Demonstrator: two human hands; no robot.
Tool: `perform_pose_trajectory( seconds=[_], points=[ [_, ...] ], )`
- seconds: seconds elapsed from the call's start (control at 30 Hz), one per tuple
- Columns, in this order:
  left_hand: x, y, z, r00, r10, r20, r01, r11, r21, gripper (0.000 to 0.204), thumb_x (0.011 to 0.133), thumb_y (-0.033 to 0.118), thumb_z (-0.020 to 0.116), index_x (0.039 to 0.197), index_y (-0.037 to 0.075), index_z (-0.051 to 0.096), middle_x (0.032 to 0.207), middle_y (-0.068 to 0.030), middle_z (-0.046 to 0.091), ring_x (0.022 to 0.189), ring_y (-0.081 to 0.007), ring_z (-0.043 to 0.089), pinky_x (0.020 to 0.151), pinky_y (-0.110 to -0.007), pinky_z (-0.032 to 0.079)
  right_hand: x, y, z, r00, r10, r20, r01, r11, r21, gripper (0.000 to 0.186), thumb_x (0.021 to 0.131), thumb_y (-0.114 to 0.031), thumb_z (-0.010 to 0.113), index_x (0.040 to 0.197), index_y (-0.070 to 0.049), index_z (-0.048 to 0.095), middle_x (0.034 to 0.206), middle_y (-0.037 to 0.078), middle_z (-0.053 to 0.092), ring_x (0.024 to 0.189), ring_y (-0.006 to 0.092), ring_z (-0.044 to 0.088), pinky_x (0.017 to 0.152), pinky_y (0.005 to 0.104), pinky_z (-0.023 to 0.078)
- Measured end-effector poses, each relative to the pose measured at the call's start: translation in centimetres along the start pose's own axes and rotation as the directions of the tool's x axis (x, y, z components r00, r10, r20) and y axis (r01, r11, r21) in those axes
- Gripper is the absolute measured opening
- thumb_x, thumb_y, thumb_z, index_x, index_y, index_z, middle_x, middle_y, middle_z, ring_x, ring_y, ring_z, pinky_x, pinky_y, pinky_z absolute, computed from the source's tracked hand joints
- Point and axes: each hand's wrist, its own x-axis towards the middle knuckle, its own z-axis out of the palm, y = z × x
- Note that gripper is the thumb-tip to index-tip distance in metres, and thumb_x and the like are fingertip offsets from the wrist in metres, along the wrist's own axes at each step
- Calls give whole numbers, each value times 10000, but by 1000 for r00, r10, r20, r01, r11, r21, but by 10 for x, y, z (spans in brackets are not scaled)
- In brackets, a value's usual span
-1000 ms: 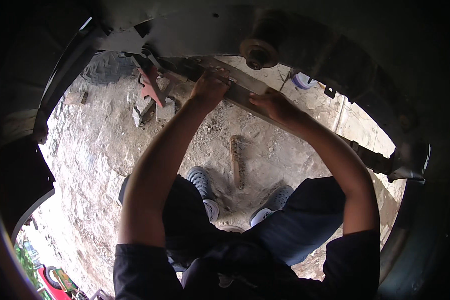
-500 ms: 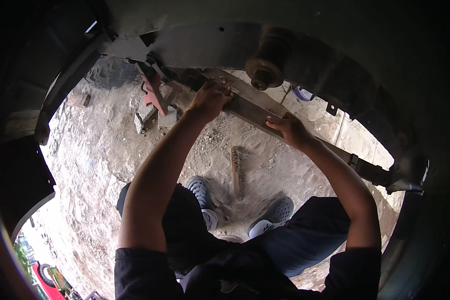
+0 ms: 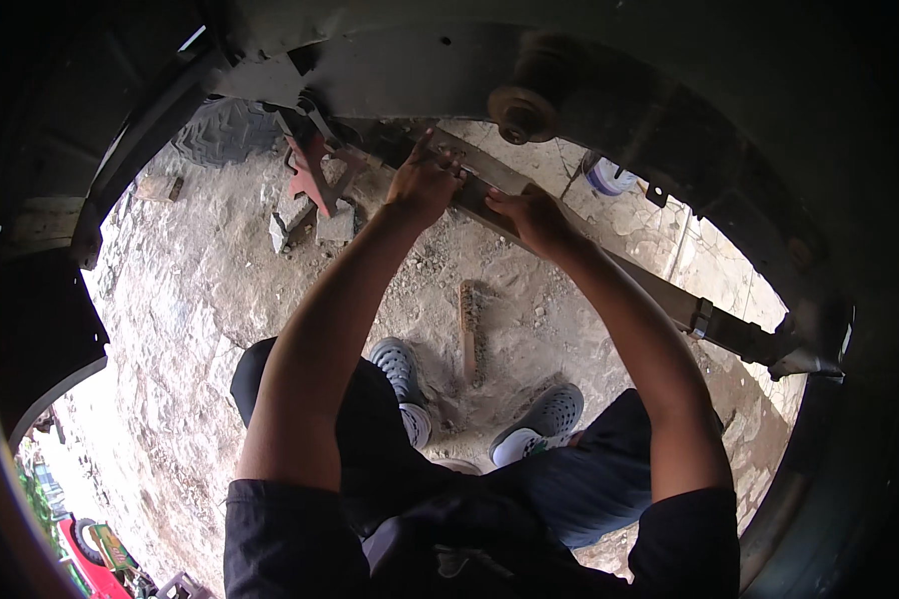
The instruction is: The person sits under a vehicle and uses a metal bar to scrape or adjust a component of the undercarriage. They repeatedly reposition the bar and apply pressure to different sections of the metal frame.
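A flat metal bar (image 3: pixel 604 264) runs diagonally under the dark vehicle body (image 3: pixel 380 70). My left hand (image 3: pixel 425 185) is on its upper-left stretch, index finger raised and other fingers curled around a small shiny piece that I cannot make out. My right hand (image 3: pixel 532 215) grips the bar just right of it, thumb along the face. A rusty round bushing with a bolt (image 3: pixel 519 110) hangs above my hands. A wooden wire brush (image 3: pixel 470 329) lies on the ground below them, between my shoes.
A red jack stand (image 3: pixel 310 175), concrete blocks (image 3: pixel 335 222) and a knobbly tyre (image 3: pixel 225 135) are at upper left. A white-and-purple bucket (image 3: pixel 604 175) stands beyond the bar. The dark wheel arch surrounds my arms. A red toy-like vehicle (image 3: pixel 95 564) shows at lower left.
My right hand has moved up and left along the bar, nearer my left hand. My left index finger is now raised higher.
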Motion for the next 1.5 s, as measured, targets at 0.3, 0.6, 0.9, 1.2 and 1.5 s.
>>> perform_pose_trajectory(
  seconds=[0.3,0.6,0.9,1.2,1.5],
  points=[
    [-9,-1,-7,1000,-9,27,9,1000,-5,312,994,200,526,1228,192,732,1388,-16,650,1461,-222,434,1299,-521,143,-73,11,-59,989,-50,136,43,998,55,391,881,-130,725,1271,-158,725,1121,121,730,792,257,586,782,347,527],
    [0,1,-6,999,48,6,-47,998,-31,356,866,190,711,1220,205,743,1351,-15,674,1457,-228,438,1285,-496,196,21,-1,0,987,-121,-111,129,989,75,405,884,17,653,1247,-143,735,1127,140,735,878,266,654,805,358,530],
    [-12,-2,17,971,-43,-233,5,987,-164,427,825,164,753,1251,183,725,1282,-58,704,1295,-270,580,1184,-475,380,-98,14,-78,979,34,201,-28,999,-35,404,879,-29,675,1264,-140,723,1326,14,700,902,265,607,865,369,524],
    [-4,-5,5,998,47,-28,-49,997,-59,323,935,168,624,1241,119,713,1399,-88,638,1386,-240,519,1218,-399,354,3,4,-2,999,6,-51,-2,996,87,519,763,99,656,1229,-111,739,1246,54,733,853,277,613,812,376,525],
    [-13,-2,7,994,-58,-89,40,980,-196,470,848,151,718,1316,160,672,1402,-62,637,1378,-276,515,1197,-432,373,-72,-5,-62,971,169,171,-167,986,-25,419,911,-50,653,1283,-228,725,1263,119,707,901,286,617,878,372,523]
  ],
)
